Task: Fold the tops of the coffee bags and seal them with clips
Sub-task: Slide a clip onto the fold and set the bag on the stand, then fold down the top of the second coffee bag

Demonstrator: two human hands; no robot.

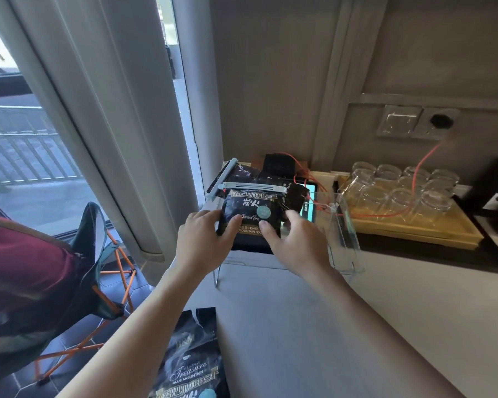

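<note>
Unsealed coffee bag (190, 366) waits nearest you — left hand (203, 239) and right hand (292, 239) both grip the clipped bag (249, 216) in the acrylic tray (345, 239) — seat it upright, clip (253, 187) level

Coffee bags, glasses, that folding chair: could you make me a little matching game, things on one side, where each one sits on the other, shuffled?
Things:
1. clipped coffee bag
2. unclipped coffee bag
3. glass jars
4. folding chair

Places:
A. on the wooden tray
B. on the floor by the window
C. at the counter's near edge
D. in the clear acrylic tray, between both hands (left, right)

Pairs: 1-D, 2-C, 3-A, 4-B
</note>
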